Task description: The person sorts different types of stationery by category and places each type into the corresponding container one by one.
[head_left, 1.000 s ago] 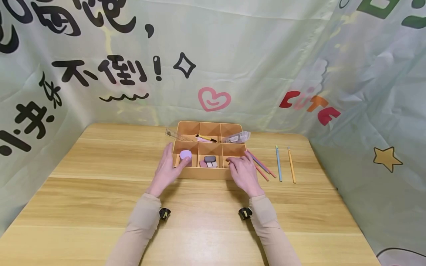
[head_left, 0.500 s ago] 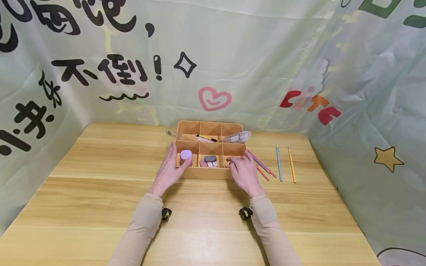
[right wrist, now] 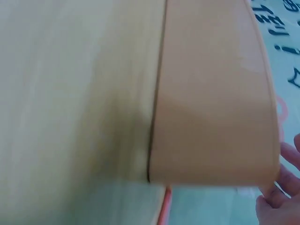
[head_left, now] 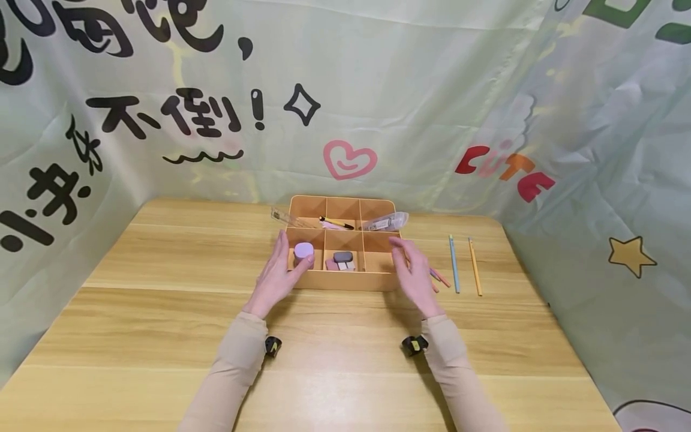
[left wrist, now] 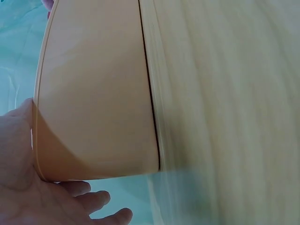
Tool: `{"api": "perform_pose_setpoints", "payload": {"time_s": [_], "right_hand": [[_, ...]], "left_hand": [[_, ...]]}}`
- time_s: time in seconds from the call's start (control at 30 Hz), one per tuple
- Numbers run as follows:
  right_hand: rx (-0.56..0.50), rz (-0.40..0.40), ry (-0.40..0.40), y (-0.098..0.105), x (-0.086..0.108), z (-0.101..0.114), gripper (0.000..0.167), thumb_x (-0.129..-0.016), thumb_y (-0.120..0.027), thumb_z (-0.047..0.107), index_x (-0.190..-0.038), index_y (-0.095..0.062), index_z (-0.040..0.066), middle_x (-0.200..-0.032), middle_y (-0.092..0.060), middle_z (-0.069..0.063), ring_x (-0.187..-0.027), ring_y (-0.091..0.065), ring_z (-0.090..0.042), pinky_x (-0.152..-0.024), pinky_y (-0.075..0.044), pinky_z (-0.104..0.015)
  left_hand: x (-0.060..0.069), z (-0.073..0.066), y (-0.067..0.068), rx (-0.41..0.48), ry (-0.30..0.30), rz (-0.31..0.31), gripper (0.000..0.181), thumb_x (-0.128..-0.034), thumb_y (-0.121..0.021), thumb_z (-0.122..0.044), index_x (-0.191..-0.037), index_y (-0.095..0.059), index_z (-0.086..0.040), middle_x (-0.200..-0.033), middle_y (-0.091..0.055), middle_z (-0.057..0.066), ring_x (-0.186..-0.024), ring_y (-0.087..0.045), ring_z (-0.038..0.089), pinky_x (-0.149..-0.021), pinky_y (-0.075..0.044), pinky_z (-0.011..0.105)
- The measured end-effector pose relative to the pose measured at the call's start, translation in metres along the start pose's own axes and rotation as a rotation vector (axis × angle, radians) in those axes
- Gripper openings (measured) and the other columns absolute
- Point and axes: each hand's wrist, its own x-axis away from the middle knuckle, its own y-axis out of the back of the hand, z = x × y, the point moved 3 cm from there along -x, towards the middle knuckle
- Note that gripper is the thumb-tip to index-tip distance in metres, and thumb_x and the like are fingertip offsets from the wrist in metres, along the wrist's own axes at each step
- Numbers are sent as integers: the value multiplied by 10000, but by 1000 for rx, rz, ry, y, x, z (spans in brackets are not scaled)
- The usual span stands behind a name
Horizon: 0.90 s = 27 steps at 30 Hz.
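A light orange desk organizer (head_left: 345, 281) with several compartments stands at the table's far side. My left hand (head_left: 274, 276) rests against its left front corner, fingers along the side and thumb at the front rim; the left wrist view shows the fingers (left wrist: 96, 201) fairly straight. Beside the right front corner is my right hand (head_left: 414, 277), fingers loosely bent, holding nothing visible. A small purple round-topped thing (head_left: 304, 252) sits in the front left compartment. Erasers (head_left: 342, 257) lie in the front middle one. Behind them are a black-and-yellow pen (head_left: 337, 223), a clear ruler (head_left: 288, 217) and a purple translucent case (head_left: 390, 221).
To the right lie a blue pencil (head_left: 454, 264) and a yellow pencil (head_left: 475, 267). Several pink and purple pencils (head_left: 441, 278) are partly hidden behind my right hand. A printed cloth (head_left: 421, 120) hangs behind the wooden table (head_left: 335, 360).
My right hand has drawn back from the front right compartment and shifted right, covering more of the pink and purple pencils. My left hand has stayed at its corner.
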Motion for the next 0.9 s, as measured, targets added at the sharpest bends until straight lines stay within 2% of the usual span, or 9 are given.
{"api": "perform_pose_setpoints", "payload": {"time_s": [0.07,0.17,0.2,0.33,0.43,0.63,0.73,0.83,0.9], "right_hand": [[-66,-37,-58,13,-2,-5,307,-1034,-498,54,-1291,-601,-80,-1292,-640,-276,-1214,-616,-375,-1076,-512,-328],[-47,-96,-160,34,-8,-18,310,-1031,-505,64,-1295,-603,-65,-1259,-657,-269,-1122,-635,-273,-955,-495,-105],[-20,-104,-195,41,-10,-22,317,-1031,-500,72,-1303,-599,-57,-1245,-657,-269,-1086,-624,-244,-913,-470,-74],[110,-111,-317,65,-18,-41,354,-1017,-477,102,-1327,-581,-33,-1186,-648,-265,-1023,-596,-264,-871,-432,-196],[224,-39,-388,79,-26,-58,417,-1002,-455,143,-1365,-541,-42,-1178,-621,-272,-1056,-595,-355,-874,-469,-352],[462,216,-480,93,-43,-91,526,-998,-454,206,-1391,-444,-143,-1274,-559,-387,-1130,-564,-503,-930,-495,-575],[553,310,-519,97,-51,-100,407,-983,-465,221,-1132,-524,-153,-1098,-574,-363,-1016,-567,-486,-877,-499,-561],[631,379,-544,98,-57,-105,283,-965,-488,214,-790,-469,-7,-814,-499,-196,-821,-522,-371,-745,-478,-466],[658,423,-562,96,-60,-107,288,-953,-493,187,-709,-401,64,-771,-440,-141,-785,-479,-335,-711,-451,-429]], "left_hand": [[0,0,0,0,2,1,991,-1004,-506,-562,-1600,120,-79,-1694,143,121,-1576,-34,378,-1253,-128,612],[0,-1,0,3,3,5,998,-1000,-498,-580,-1600,124,-81,-1695,143,120,-1578,-27,367,-1258,-123,603],[1,-1,1,4,4,7,1001,-999,-495,-588,-1600,124,-82,-1695,142,121,-1579,-27,363,-1260,-121,599],[1,-1,1,8,2,14,998,-1002,-494,-580,-1599,131,-81,-1695,132,140,-1576,-34,372,-1260,-122,595],[1,-1,1,5,1,13,994,-1005,-492,-574,-1598,131,-76,-1694,121,156,-1572,-42,384,-1257,-124,600],[1,0,1,20,-1,19,1006,-1000,-497,-585,-1600,124,-69,-1692,137,141,-1574,-35,378,-1266,-114,585],[1,-1,1,20,-5,14,1007,-997,-499,-588,-1603,111,-64,-1693,129,136,-1575,-47,375,-1271,-118,569],[2,-2,1,20,-6,11,999,-1002,-502,-573,-1603,106,-59,-1693,125,140,-1573,-53,381,-1270,-119,569],[2,-2,2,22,-2,13,997,-1003,-505,-568,-1604,109,-63,-1692,130,135,-1573,-54,381,-1269,-115,571]]}}
